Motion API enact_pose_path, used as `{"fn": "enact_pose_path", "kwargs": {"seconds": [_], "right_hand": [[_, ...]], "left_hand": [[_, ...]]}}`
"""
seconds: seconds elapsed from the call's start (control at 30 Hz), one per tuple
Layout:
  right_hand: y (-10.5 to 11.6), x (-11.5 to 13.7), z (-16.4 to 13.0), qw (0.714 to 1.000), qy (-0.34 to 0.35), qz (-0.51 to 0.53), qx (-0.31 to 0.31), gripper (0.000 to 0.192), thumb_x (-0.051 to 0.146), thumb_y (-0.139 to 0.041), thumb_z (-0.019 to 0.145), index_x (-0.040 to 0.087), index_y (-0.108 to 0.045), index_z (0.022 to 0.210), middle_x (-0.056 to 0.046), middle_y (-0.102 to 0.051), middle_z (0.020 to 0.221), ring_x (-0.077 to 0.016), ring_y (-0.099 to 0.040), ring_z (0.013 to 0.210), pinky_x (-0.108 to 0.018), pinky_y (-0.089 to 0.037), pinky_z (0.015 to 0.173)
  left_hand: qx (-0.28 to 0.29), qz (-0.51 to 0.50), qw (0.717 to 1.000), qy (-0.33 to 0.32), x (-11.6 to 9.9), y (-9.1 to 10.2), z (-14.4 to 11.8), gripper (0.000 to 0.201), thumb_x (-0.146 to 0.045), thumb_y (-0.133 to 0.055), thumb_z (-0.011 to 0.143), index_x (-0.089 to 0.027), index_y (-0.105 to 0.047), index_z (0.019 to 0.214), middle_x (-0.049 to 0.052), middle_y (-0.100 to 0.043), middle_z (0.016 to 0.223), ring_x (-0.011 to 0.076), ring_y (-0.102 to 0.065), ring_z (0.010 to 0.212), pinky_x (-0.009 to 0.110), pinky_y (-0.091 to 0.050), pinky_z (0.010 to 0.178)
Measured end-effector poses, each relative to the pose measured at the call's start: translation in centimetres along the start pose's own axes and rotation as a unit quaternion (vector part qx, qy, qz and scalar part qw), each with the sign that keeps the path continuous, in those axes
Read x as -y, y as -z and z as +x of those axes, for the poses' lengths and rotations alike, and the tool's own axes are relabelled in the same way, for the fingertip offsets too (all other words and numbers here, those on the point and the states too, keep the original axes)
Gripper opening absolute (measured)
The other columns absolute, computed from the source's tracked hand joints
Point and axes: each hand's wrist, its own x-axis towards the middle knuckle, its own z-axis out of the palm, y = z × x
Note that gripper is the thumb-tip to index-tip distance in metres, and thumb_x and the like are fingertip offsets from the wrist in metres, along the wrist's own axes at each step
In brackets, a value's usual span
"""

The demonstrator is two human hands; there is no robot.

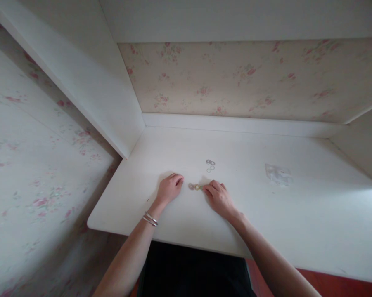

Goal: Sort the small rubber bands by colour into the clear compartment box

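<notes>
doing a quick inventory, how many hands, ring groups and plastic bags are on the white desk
Ring groups: 2 (near row, farther cluster)
Clear plastic bag: 1
Hands: 2 (left hand, right hand)
Total: 5
Single rings are too small to count surely.

A clear, crumpled plastic bag [278, 175] lies on the right part of a white, smooth desktop with a rounded front-left corner [312, 222]; its contents are too blurred to tell. A low white strip [235, 124] runs along the desk's back edge, below cream wallpaper with pink flowers [235, 82]. A tall white panel [80, 74] rises at the left, beside a pale floral wall [27, 144]. Reddish flooring [337, 281] shows below the front edge.
</notes>
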Motion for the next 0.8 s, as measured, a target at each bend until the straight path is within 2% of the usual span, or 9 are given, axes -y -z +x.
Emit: {"fn": "enact_pose_path", "kwargs": {"seconds": [0.17, 0.27, 0.33, 0.47, 0.6, 0.8], "right_hand": [[0.1, 0.0, -0.2, 1.0, 0.004, 0.024, -0.018, 0.026, 0.029, -0.039, 0.095, 0.02, -0.063, 0.093, -0.005, -0.059, 0.087, -0.015, -0.054, 0.079, -0.029, -0.037, 0.077], [0.2, -0.4, -0.8, 0.995, -0.023, 0.066, -0.076, 0.027, 0.029, -0.038, 0.095, 0.019, -0.063, 0.094, -0.006, -0.058, 0.086, -0.0149, -0.054, 0.078, -0.028, -0.039, 0.074], [0.2, -0.7, -1.4, 0.988, -0.042, 0.094, -0.11, 0.026, 0.029, -0.039, 0.094, 0.018, -0.062, 0.093, -0.006, -0.057, 0.085, -0.0146, -0.053, 0.077, -0.027, -0.041, 0.072], [0.3, -1.1, -2.4, 0.981, -0.084, 0.114, -0.133, 0.025, 0.029, -0.04, 0.093, 0.019, -0.062, 0.091, -0.005, -0.056, 0.083, -0.014, -0.053, 0.074, -0.025, -0.043, 0.07], [0.5, -1.1, -2.7, 0.981, -0.123, 0.103, -0.11, 0.027, 0.031, -0.039, 0.093, 0.02, -0.063, 0.088, -0.004, -0.055, 0.082, -0.013, -0.053, 0.071, -0.024, -0.042, 0.066], [0.5, -1.5, -2.5, 0.977, -0.148, 0.113, -0.1, 0.028, 0.032, -0.039, 0.092, 0.02, -0.064, 0.089, -0.004, -0.056, 0.083, -0.012, -0.054, 0.07, -0.022, -0.042, 0.065]], "left_hand": [[0.0, -0.074, 0.995, 0.061, 0.6, 0.1, 0.4, 0.019, -0.029, -0.049, 0.087, -0.02, -0.066, 0.088, 0.001, -0.067, 0.082, 0.0119, -0.058, 0.07, 0.023, -0.044, 0.067], [0.021, -0.136, 0.985, 0.107, 0.5, 0.4, 1.1, 0.024, -0.034, -0.049, 0.086, -0.019, -0.067, 0.092, 0.001, -0.069, 0.084, 0.0127, -0.061, 0.073, 0.023, -0.046, 0.068], [0.04, -0.164, 0.979, 0.114, -0.1, 0.4, 1.8, 0.026, -0.035, -0.049, 0.085, -0.018, -0.067, 0.093, 0.001, -0.07, 0.086, 0.0134, -0.062, 0.076, 0.023, -0.047, 0.07], [0.071, -0.165, 0.982, 0.053, -2.8, -0.2, 3.8, 0.027, -0.035, -0.048, 0.086, -0.018, -0.068, 0.094, 0.002, -0.07, 0.089, 0.0136, -0.063, 0.08, 0.023, -0.047, 0.074], [0.109, -0.072, 0.991, -0.029, -5.6, -1.5, 6.2, 0.024, -0.029, -0.048, 0.085, -0.02, -0.069, 0.093, 0.003, -0.069, 0.093, 0.0147, -0.061, 0.085, 0.024, -0.045, 0.08], [0.149, 0.068, 0.983, -0.079, -6.8, -2.8, 8.4, 0.022, -0.029, -0.05, 0.086, -0.024, -0.068, 0.095, 0.002, -0.066, 0.102, 0.0152, -0.061, 0.088, 0.024, -0.045, 0.082]]}}
